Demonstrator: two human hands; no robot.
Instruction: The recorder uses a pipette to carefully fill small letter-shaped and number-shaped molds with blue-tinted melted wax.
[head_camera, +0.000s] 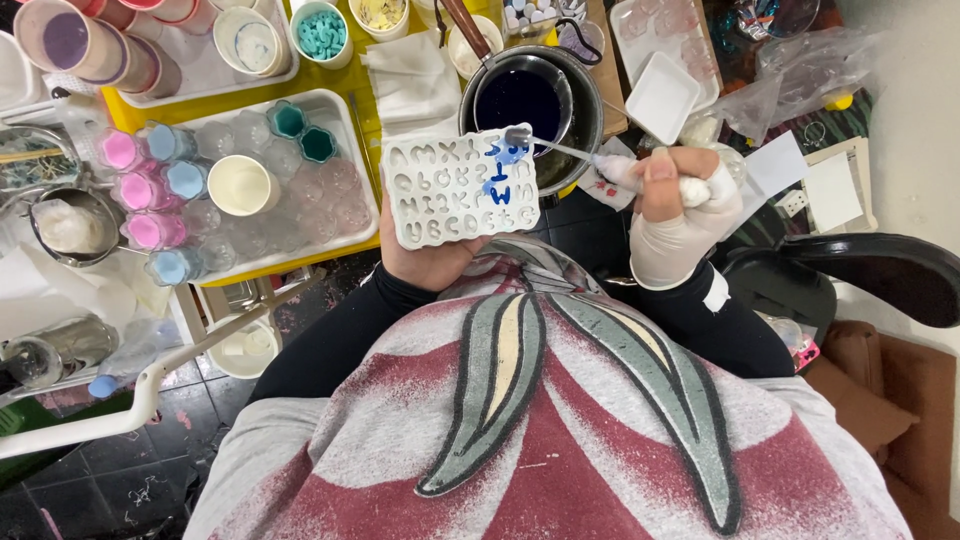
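My left hand (425, 262) holds a white silicone letter mould (460, 187) from beneath, tilted toward me. A few of its letter cavities are filled with blue liquid. My right hand (675, 215), in a pale glove, grips a small spoon (560, 147) whose bowl hovers over the mould's upper right corner, with blue liquid on it. Just behind the mould stands a metal pot of dark blue liquid (525, 95).
A white tray (352, 215) with clear, pink, blue and teal cups sits at left on a yellow surface (330, 80). More cups and bowls line the back. A white square dish (662, 95) and plastic bags lie at right. A black chair arm (870, 270) is at right.
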